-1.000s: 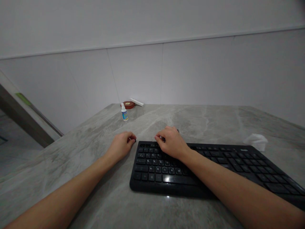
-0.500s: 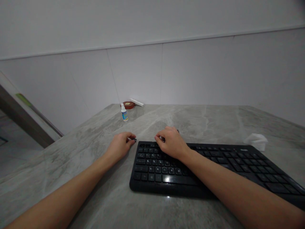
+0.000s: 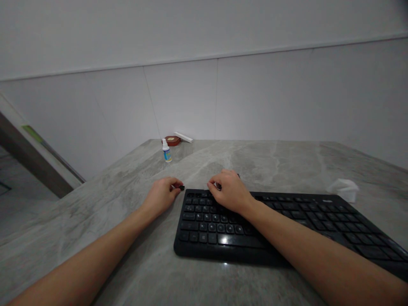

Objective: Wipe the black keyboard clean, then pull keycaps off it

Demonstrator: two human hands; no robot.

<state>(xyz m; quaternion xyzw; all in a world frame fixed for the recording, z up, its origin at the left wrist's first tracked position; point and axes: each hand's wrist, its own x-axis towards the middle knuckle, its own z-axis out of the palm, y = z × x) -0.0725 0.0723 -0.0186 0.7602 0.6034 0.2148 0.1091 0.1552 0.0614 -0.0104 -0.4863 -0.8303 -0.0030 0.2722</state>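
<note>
A black keyboard [image 3: 223,250] lies on the grey marbled table, its left end in front of me. My left hand [image 3: 162,193] is just off its upper left corner, thumb and fingers pinching a small black piece [image 3: 182,188], too small to identify surely. Over the upper left keys rests my right hand [image 3: 231,190], its fingers closed on a dark slim object [image 3: 218,186]. One end of that object shows between the fingertips and another sticks out behind the knuckles; the hand hides its middle. Darker gaps show along the keyboard's top left row.
A small white spray bottle [image 3: 166,152] with a blue label stands beyond my left hand. Behind it, a reddish-brown box [image 3: 172,140] and a white flat bar [image 3: 184,137] sit by the wall. Crumpled white tissue [image 3: 346,189] lies behind the keyboard's right part.
The small black piece in my left hand has turned slightly and shows a little more past the fingertips. My right hand stays in place.
</note>
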